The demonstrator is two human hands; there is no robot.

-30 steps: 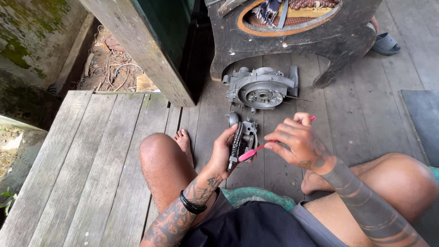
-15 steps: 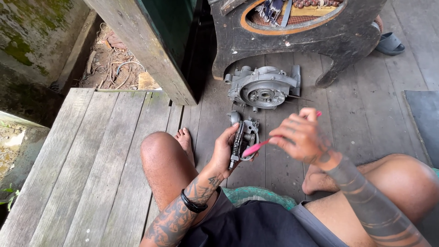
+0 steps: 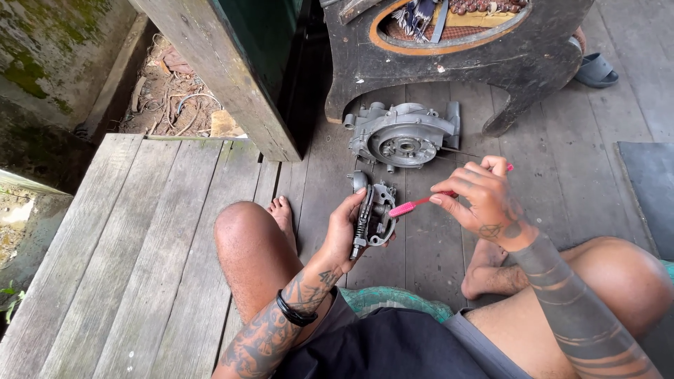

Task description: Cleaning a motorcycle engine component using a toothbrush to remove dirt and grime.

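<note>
My left hand (image 3: 342,230) grips a small grey metal engine part (image 3: 375,213), held upright over the plank floor between my knees. My right hand (image 3: 479,197) holds a pink toothbrush (image 3: 414,204), its head touching the right side of that part. A larger grey metal engine casing (image 3: 401,135) lies flat on the boards just beyond both hands.
A dark wooden bench (image 3: 456,52) with cloth and beads on its seat stands behind the casing. A slanted wooden post (image 3: 225,77) rises at the left. A grey sandal (image 3: 595,70) lies far right, a dark mat (image 3: 649,189) at the right edge. My bare feet (image 3: 282,214) rest on the planks.
The right hand with the toothbrush has shifted slightly along the small part. The left hand keeps the part in the same place.
</note>
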